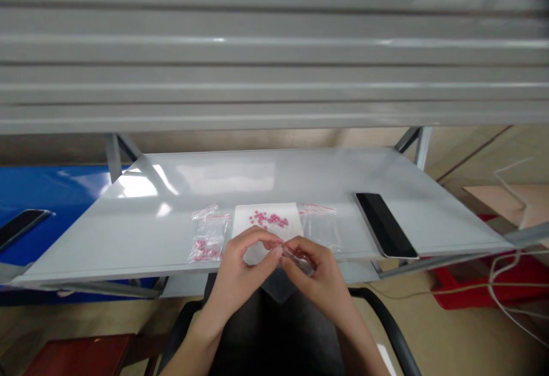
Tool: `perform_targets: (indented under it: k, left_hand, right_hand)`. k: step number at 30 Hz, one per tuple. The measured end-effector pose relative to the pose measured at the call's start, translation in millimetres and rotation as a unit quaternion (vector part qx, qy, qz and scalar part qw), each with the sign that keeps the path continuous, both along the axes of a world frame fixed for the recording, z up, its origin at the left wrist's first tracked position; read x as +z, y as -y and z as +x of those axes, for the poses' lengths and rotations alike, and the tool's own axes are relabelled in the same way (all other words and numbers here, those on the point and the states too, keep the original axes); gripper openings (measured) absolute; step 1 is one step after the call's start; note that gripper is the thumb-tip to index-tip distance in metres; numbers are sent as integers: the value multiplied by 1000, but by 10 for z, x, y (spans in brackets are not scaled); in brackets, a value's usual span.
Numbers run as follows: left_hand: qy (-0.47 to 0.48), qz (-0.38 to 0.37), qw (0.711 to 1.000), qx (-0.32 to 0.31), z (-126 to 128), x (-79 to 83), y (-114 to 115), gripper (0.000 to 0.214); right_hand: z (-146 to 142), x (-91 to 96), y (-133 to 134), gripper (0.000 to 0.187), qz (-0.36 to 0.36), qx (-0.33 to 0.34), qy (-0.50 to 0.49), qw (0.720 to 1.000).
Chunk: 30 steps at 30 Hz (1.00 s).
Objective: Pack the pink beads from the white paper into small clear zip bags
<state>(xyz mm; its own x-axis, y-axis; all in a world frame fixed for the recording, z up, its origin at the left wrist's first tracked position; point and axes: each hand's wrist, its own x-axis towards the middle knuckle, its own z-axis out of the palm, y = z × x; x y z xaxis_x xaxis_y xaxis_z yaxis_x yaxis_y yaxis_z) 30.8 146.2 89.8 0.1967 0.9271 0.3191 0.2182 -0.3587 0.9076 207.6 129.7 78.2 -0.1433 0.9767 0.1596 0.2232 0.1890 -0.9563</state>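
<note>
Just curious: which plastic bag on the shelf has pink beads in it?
The zip bag left of the white paper has pink beads at its lower end; the bag right of the paper shows none.

The desk (240, 175) is smooth, glossy grey-painted metal; the shelf (274, 50) above it is duller grey metal. Thin clear plastic zip bags (209, 233) lie either side of a matt white paper sheet (244, 216) bearing shiny pink beads (268, 218). A tablet (385, 226) on the right has glossy black glass in a silver frame.
</note>
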Motion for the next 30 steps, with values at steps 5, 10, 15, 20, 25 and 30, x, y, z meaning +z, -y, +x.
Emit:
perform_targets:
  k: [5,10,15,20,25,30]
  left_hand:
    - [40,-32,999,-9,149,-44,57,9]
    - [31,-20,999,15,219,-101,167,15]
    - [26,-1,999,26,269,-93,220,15]
    - [26,-7,999,25,284,-116,216,15]
    - [36,-11,999,23,272,-141,212,14]
    - [50,-15,998,29,246,-135,193,13]
  right_hand:
    - [66,71,93,6,6,-11,20,1000]
    - [105,107,118,2,70,-47,8,996]
    - [96,98,107,7,97,-32,-32,994]
    - [110,57,93,10,101,-40,-57,992]
    - [128,51,90,9,88,-39,-59,994]
    - [171,33,82,6,70,-45,-64,994]
